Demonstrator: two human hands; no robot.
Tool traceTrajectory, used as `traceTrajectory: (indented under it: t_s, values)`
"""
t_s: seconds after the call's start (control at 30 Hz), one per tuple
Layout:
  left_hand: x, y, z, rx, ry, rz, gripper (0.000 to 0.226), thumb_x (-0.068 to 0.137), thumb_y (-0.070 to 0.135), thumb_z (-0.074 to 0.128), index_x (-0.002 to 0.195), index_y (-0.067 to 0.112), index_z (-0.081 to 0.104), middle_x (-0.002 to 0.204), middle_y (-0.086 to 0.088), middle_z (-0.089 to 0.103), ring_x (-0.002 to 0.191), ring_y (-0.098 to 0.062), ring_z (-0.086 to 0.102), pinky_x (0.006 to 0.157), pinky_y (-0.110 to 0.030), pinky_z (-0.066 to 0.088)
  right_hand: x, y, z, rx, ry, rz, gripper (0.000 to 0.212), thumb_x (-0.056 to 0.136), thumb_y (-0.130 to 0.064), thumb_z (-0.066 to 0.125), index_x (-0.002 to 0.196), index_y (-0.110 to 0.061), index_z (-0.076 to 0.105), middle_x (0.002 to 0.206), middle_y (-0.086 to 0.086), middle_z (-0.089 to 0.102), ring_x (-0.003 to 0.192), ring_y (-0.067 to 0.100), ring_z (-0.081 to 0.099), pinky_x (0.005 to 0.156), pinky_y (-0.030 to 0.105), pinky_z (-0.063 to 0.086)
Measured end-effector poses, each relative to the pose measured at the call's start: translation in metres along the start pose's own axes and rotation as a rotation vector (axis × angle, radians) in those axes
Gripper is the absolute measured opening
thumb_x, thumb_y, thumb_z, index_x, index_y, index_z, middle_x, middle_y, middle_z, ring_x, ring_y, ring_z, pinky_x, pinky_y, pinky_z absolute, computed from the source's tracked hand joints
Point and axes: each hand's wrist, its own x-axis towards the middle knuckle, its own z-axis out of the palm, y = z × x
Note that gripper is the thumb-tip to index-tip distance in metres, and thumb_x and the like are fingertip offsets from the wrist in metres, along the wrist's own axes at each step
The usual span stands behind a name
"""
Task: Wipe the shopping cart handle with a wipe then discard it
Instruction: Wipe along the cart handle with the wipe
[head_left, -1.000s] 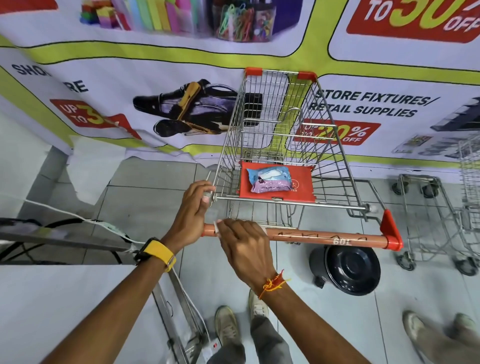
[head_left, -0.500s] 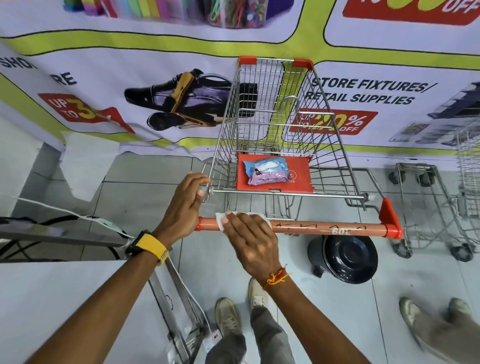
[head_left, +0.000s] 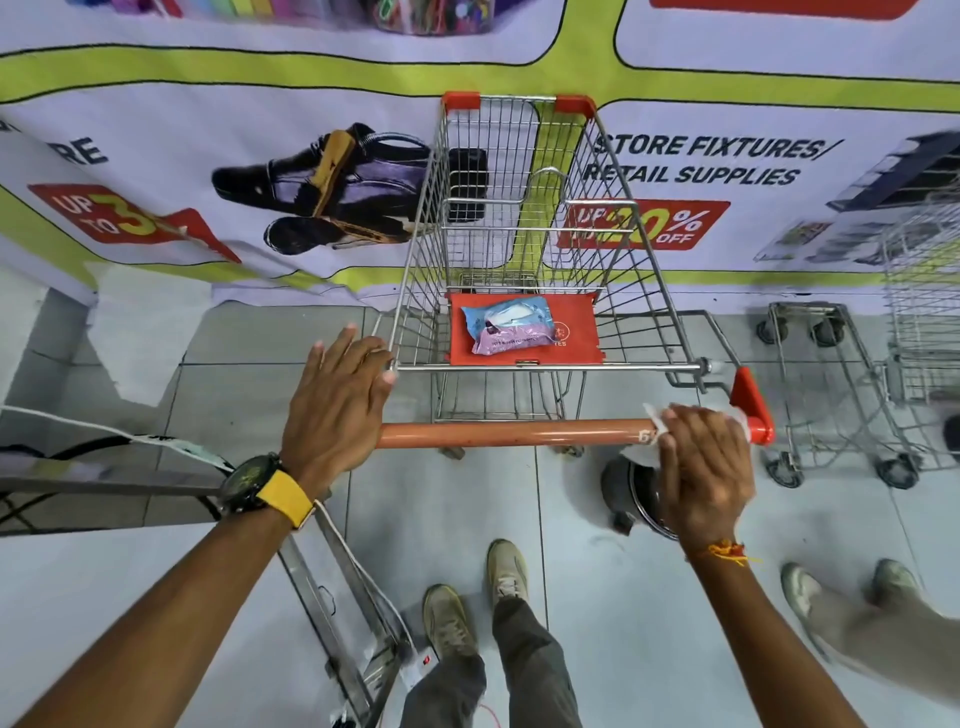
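Observation:
A wire shopping cart stands in front of me with an orange handle bar across its near end. My right hand presses a white wipe around the right end of the bar, beside the red end cap. Bits of the wipe stick out above and below my fingers. My left hand rests on the left end of the bar and the cart's rear corner, fingers bent over the frame. A blue and pink wipes pack lies on the red seat flap.
A black lidded bin sits on the tiled floor under the handle's right end. More wire carts stand at the right. A metal table edge and cables are at my left. Another person's shoes show at lower right.
My right hand has slid the wipe along the bar from its left end to its right end. My left hand stays on the cart's left corner. The view has tilted slightly.

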Motion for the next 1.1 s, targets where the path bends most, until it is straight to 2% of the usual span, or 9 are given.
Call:
traceTrajectory:
  t_s: [0.17, 0.3, 0.53, 0.67, 0.9, 1.1]
  values:
    - [-0.002, 0.008, 0.002, 0.016, 0.018, -0.007, 0.053, 0.103, 0.041, 0.020, 0.138, 0.018, 0.053, 0.154, -0.002, 0.047, 0.154, -0.024, 0.020, 0.126, -0.050, 0.011, -0.006, -0.021, 0.017, -0.007, 0.117, 0.164, 0.023, 0.103, -0.006, 0.059, 0.119, 0.000, 0.075, 0.121, 0.019, 0.077, 0.122, 0.035, 0.068, 0.113, 0.060, 0.047]
    - [-0.004, 0.009, -0.001, 0.000, 0.017, -0.024, 0.058, 0.103, 0.044, 0.017, 0.144, 0.019, 0.049, 0.160, -0.001, 0.039, 0.155, -0.023, 0.016, 0.126, -0.047, 0.006, -0.005, -0.076, 0.042, 0.052, 0.094, 0.137, 0.024, 0.104, -0.012, 0.059, 0.119, -0.002, 0.076, 0.123, 0.015, 0.078, 0.123, 0.033, 0.069, 0.118, 0.051, 0.044]
    - [-0.005, 0.010, -0.005, -0.131, 0.009, -0.045, 0.059, 0.102, 0.044, 0.013, 0.149, 0.024, 0.043, 0.164, 0.003, 0.031, 0.156, -0.017, 0.008, 0.127, -0.046, 0.000, 0.006, -0.188, 0.089, 0.232, 0.005, 0.064, 0.022, 0.099, -0.016, 0.067, 0.118, -0.012, 0.077, 0.123, 0.005, 0.078, 0.120, 0.029, 0.068, 0.116, 0.039, 0.040]
    - [-0.004, 0.005, -0.003, -0.231, -0.010, -0.069, 0.064, 0.100, 0.047, 0.004, 0.149, 0.029, 0.041, 0.166, 0.008, 0.023, 0.156, -0.014, 0.001, 0.126, -0.043, -0.006, 0.012, -0.225, 0.101, 0.283, -0.033, 0.076, 0.017, 0.098, -0.018, 0.070, 0.112, -0.014, 0.077, 0.119, 0.003, 0.078, 0.114, 0.028, 0.069, 0.109, 0.045, 0.045]
    - [-0.003, -0.003, 0.002, -0.317, -0.032, -0.093, 0.062, 0.102, 0.044, 0.001, 0.150, 0.033, 0.039, 0.167, 0.014, 0.014, 0.155, -0.009, -0.008, 0.125, -0.044, -0.011, 0.031, -0.251, 0.103, 0.273, -0.132, 0.115, 0.017, 0.102, -0.024, 0.061, 0.101, -0.015, 0.075, 0.106, 0.001, 0.078, 0.093, 0.026, 0.068, 0.094, 0.045, 0.049]
    - [-0.001, -0.008, 0.003, -0.337, -0.047, -0.103, 0.066, 0.100, 0.049, -0.001, 0.150, 0.035, 0.038, 0.168, 0.015, 0.012, 0.154, -0.006, -0.011, 0.125, -0.040, -0.014, 0.023, -0.250, 0.105, 0.270, -0.123, 0.070, 0.014, 0.101, -0.025, 0.068, 0.106, -0.016, 0.077, 0.112, -0.001, 0.079, 0.101, 0.025, 0.070, 0.091, 0.042, 0.046]
